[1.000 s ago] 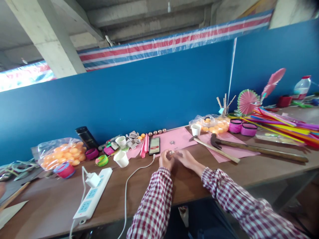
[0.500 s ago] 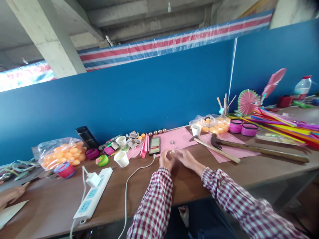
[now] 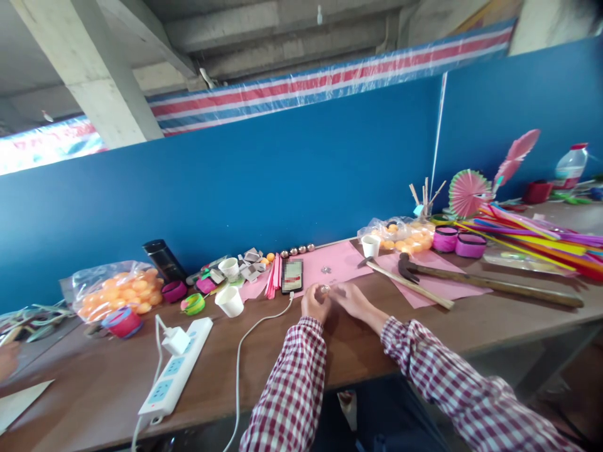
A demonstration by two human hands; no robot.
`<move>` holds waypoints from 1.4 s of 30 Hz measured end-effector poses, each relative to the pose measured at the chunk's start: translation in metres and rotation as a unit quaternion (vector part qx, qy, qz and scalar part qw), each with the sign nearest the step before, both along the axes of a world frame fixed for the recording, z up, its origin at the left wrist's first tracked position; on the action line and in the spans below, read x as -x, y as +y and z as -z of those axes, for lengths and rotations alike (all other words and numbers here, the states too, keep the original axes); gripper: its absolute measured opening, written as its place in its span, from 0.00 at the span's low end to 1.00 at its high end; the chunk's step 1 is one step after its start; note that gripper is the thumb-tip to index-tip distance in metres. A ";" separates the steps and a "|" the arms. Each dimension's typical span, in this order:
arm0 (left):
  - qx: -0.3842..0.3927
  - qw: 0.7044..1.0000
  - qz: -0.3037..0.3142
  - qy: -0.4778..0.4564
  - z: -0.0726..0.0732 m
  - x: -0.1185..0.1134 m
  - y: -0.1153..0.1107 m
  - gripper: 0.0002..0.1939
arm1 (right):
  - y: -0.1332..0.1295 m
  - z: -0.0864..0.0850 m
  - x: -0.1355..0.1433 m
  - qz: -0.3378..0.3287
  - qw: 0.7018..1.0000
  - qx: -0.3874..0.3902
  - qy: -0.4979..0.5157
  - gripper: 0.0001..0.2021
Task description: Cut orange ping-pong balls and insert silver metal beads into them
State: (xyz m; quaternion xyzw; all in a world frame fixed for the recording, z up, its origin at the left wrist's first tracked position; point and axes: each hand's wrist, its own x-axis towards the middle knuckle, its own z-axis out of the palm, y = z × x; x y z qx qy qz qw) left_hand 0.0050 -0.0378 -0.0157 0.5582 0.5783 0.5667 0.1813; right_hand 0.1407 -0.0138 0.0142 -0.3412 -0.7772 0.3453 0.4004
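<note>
Co-worker's hand [image 3: 7,361] sits farther left; lower centre, left grip [image 3: 315,304] pinches a shiny piece [image 3: 325,289], right grip [image 3: 352,302] just rightward, hold unclear.

Blue partition [image 3: 282,182] with white seam [image 3: 440,132], brown table [image 3: 367,358] against it, striped sheeting [image 3: 330,78] above — concrete pillar [image 3: 89,75] and ceiling beams [image 3: 282,25] behind, daylight at left

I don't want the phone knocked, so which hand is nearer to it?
Left. The left hand is just off the near right corner of the phone; the right hand is farther right, past the left one.
</note>
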 end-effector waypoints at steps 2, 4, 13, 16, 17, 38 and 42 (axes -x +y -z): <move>0.004 1.000 0.002 -0.007 0.000 0.000 0.000 0.17 | 0.000 0.000 0.000 0.002 1.000 -0.002 0.001 0.13; 0.005 1.000 -0.001 -0.007 0.001 0.000 0.001 0.17 | 0.000 -0.001 0.000 0.002 1.000 -0.002 0.004 0.13; -0.009 1.000 -0.017 0.007 0.006 0.002 0.005 0.17 | 0.000 -0.001 0.000 0.000 1.000 -0.001 0.002 0.12; -0.007 1.000 -0.014 0.010 0.005 0.002 0.004 0.17 | 0.001 0.001 0.000 -0.001 1.000 -0.003 0.003 0.11; -0.006 1.000 -0.013 0.012 0.005 0.002 0.004 0.17 | 0.001 0.002 0.000 0.000 1.000 -0.004 0.003 0.11; 0.008 1.000 -0.010 0.002 -0.003 0.000 -0.001 0.17 | 0.000 0.001 0.001 0.017 1.000 0.000 -0.011 0.10; 0.009 1.000 -0.014 0.001 -0.003 -0.001 0.000 0.17 | 0.000 0.000 0.001 0.018 1.000 0.002 -0.010 0.09</move>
